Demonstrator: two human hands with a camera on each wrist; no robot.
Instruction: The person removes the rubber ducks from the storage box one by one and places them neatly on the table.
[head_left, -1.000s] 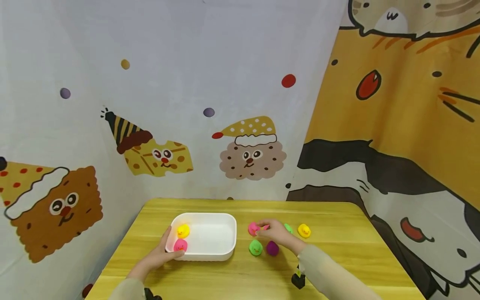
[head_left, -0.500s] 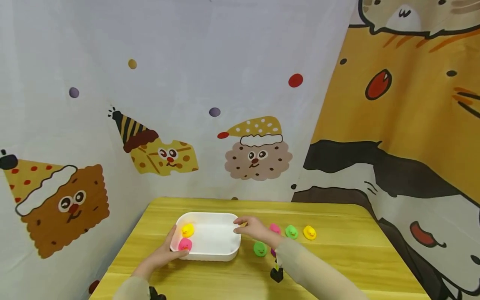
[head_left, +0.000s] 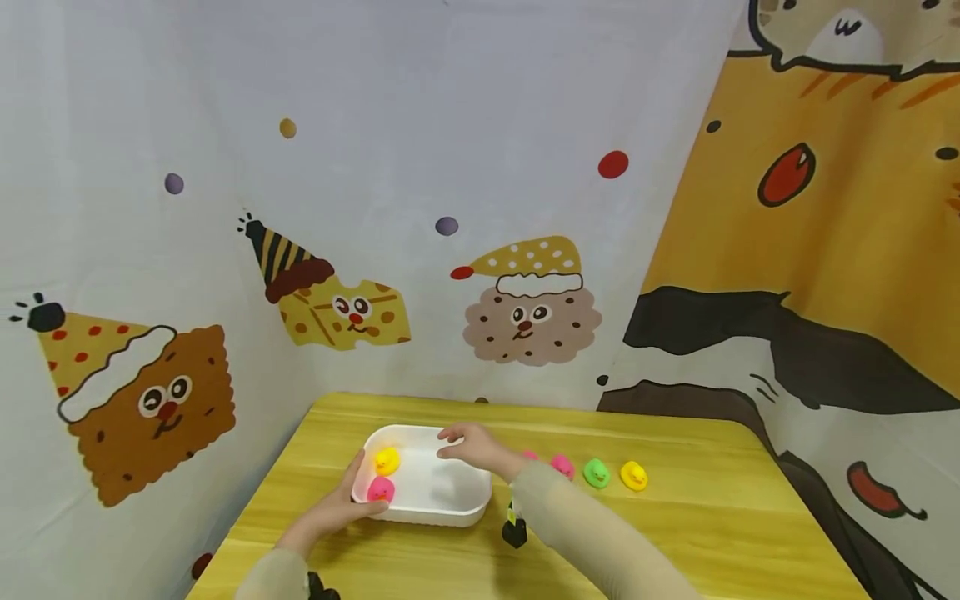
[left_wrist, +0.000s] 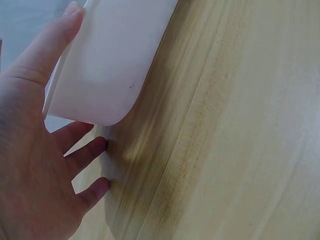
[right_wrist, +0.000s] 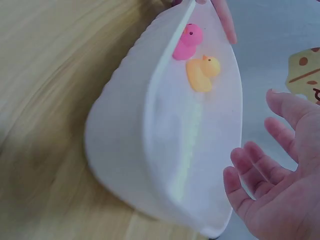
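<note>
A white plastic tub (head_left: 431, 517) stands on the table, with a yellow rubber duck (head_left: 387, 461) and a pink rubber duck (head_left: 381, 489) inside at its left end. My left hand (head_left: 330, 510) grips that end, thumb over the near rim and fingers around the corner. Over the right part of the tub hovers my right hand (head_left: 480, 448). Its fingers are loosely bent, and the right wrist view shows nothing in them. On the table right of the tub sit a pink duck (head_left: 562, 467), a green duck (head_left: 597, 473) and another yellow duck (head_left: 634, 476); a further pink duck (head_left: 530, 456) is mostly hidden.
The wooden table (head_left: 720, 508) extends to the right of the ducks and in front of the tub. A cartoon-printed cloth (head_left: 375, 150) hangs behind and beside it. A black device (head_left: 514, 532) hangs at my right wrist.
My right hand has moved left from the pink ducks to above the tub. My right sleeve now hides the near green and purple ducks. The left hand keeps its hold; the head view has shifted left.
</note>
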